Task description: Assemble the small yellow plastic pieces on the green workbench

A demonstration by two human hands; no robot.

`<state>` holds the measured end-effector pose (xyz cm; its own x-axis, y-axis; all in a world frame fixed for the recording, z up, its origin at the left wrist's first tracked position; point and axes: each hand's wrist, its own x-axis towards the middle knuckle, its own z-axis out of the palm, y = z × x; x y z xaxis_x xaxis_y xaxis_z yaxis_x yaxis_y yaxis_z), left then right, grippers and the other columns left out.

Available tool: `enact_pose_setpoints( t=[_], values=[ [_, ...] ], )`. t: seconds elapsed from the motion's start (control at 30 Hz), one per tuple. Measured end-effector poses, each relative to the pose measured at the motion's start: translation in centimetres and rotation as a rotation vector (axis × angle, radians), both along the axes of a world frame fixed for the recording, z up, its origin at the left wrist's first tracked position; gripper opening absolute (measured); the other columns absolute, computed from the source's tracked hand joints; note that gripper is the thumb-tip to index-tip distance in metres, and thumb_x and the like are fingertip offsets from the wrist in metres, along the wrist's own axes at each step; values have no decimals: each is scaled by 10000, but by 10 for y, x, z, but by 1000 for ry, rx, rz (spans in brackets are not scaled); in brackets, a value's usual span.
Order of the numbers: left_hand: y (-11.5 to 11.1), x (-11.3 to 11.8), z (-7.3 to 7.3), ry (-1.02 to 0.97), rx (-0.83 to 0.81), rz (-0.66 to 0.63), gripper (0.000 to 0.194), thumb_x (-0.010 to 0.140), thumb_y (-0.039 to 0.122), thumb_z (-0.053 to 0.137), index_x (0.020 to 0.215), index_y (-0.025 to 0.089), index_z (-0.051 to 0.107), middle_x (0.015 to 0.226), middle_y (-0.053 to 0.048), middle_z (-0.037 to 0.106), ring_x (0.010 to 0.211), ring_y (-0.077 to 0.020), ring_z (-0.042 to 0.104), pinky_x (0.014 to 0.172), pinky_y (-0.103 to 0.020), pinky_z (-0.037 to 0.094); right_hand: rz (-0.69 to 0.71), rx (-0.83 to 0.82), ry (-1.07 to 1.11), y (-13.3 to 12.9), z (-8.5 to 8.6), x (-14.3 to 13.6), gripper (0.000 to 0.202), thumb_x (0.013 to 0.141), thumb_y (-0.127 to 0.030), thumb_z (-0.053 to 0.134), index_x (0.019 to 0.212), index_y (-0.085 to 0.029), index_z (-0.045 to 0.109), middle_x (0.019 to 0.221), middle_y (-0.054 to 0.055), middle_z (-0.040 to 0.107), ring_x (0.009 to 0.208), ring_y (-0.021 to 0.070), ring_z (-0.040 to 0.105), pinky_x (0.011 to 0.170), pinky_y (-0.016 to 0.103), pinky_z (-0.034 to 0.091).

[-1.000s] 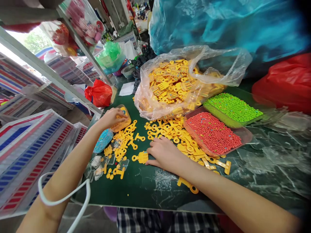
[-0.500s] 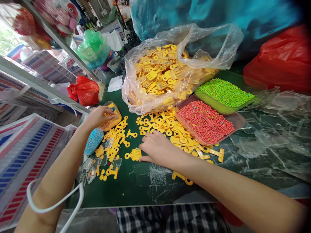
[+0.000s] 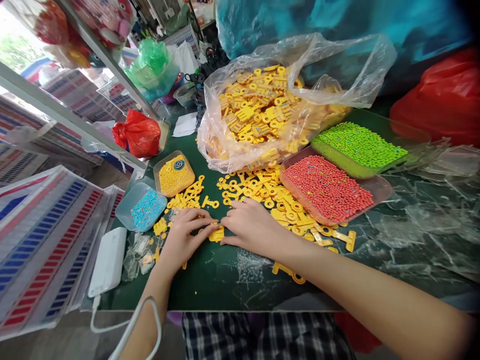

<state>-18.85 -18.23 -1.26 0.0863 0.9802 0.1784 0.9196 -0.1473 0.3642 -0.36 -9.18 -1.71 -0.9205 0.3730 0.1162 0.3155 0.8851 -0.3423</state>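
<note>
A small flat yellow plastic piece (image 3: 216, 234) with finger-like ridges lies on the green table between my two hands. My right hand (image 3: 249, 225) holds it from the right, thumb and fingers at its edge. From the left, my left hand (image 3: 187, 235) meets it with thumb and forefinger close together; whatever they pinch is too small to make out. Beyond my left hand stand a tray of yellow beads (image 3: 173, 175) with a dark round disc on top, and a tray of blue beads (image 3: 148, 209). Loose yellow plastic parts (image 3: 258, 186) are heaped behind my right hand.
A clear bag (image 3: 255, 107) full of yellow pieces stands at the back. Right of it are trays of red beads (image 3: 326, 187) and green beads (image 3: 362, 145). A white power bank (image 3: 108, 261) with a cable lies at the left edge, near small clear plastic pieces (image 3: 138, 255).
My left hand has come from the yellow bead tray, down and right, to the yellow piece. My right hand stays at that piece. The view has shifted slightly, showing the power bank.
</note>
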Motion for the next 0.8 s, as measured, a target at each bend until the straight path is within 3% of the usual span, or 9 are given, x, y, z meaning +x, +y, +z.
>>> enact_pose_setpoints(
  t=[0.23, 0.53, 0.8],
  values=[
    [-5, -4, -5, -44, -30, -50, 324, 934, 482, 556, 861, 255, 776, 893, -45, 707, 845, -199, 593, 798, -355, 437, 35, -28, 6, -1, 1, -1, 154, 862, -346, 698, 851, -196, 733, 834, 47, 706, 895, 212, 606, 656, 317, 298],
    [-5, -8, -13, -41, -39, -57, 337, 939, 517, 526, 940, 305, 789, 853, -31, 670, 823, -186, 550, 773, -345, 404, 18, -67, -40, 0, 1, -3, 176, 858, -363, 699, 830, -192, 728, 819, 36, 702, 879, 211, 608, 643, 317, 270],
    [-7, -12, -7, -116, -4, 64, 340, 922, 518, 556, 977, 273, 786, 847, -39, 667, 822, -192, 565, 760, -336, 426, 30, -54, 9, 1, -6, -4, 208, 843, -402, 707, 814, -197, 732, 786, 26, 700, 824, 186, 595, 622, 308, 246]
  ],
)
